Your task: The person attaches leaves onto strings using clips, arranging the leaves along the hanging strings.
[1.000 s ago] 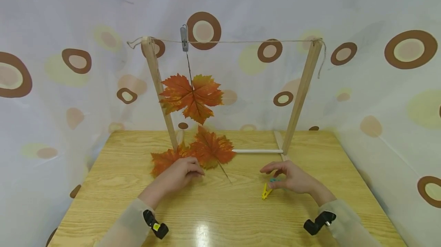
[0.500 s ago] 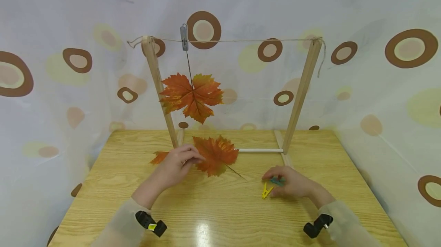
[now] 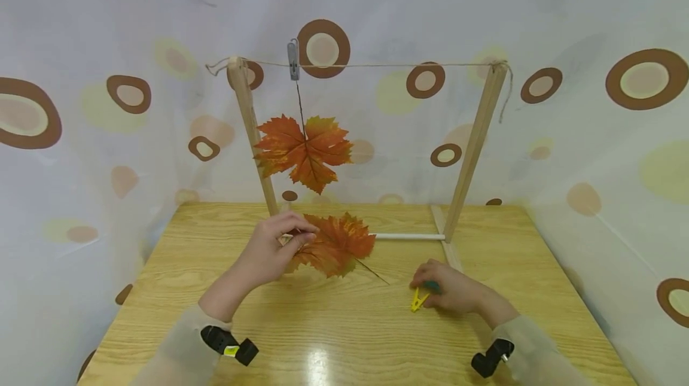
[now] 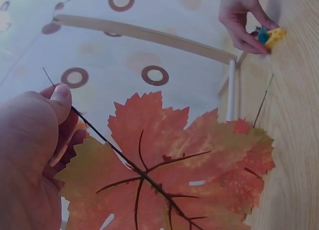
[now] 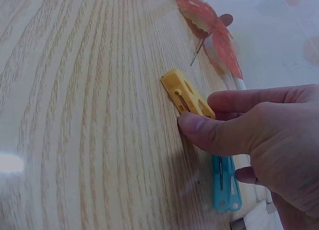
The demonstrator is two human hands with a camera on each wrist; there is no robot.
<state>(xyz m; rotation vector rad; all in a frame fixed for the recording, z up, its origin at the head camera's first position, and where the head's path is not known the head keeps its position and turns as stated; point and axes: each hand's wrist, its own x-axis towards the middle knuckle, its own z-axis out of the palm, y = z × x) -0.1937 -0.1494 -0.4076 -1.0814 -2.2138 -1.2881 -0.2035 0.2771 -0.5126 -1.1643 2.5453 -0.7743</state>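
My left hand [image 3: 271,249] pinches the thin dark stem of an orange-red artificial maple leaf [image 4: 144,190] between thumb and fingers. In the head view that leaf is partly behind the hand. A second leaf [image 3: 350,242] lies on the table just to the right, its stem pointing toward the front. My right hand [image 3: 454,289] is low over the table, and thumb and fingertips pinch a yellow clothespin [image 5: 182,93] by its handle end. Under that palm is a blue clothespin [image 5: 222,182], close to the remaining fingers.
A wooden frame [image 3: 476,152] stands at the back with a twine line [image 3: 371,65] across its top. From the line a grey clothespin [image 3: 293,61] holds another maple leaf [image 3: 307,152] by its stem. A white rod [image 3: 409,236] joins the frame's posts low down.
My left hand has taken the left-hand leaf by its stem and risen slightly away from the table. The other leaf has shifted right. My right fingers have closed on the yellow clothespin.
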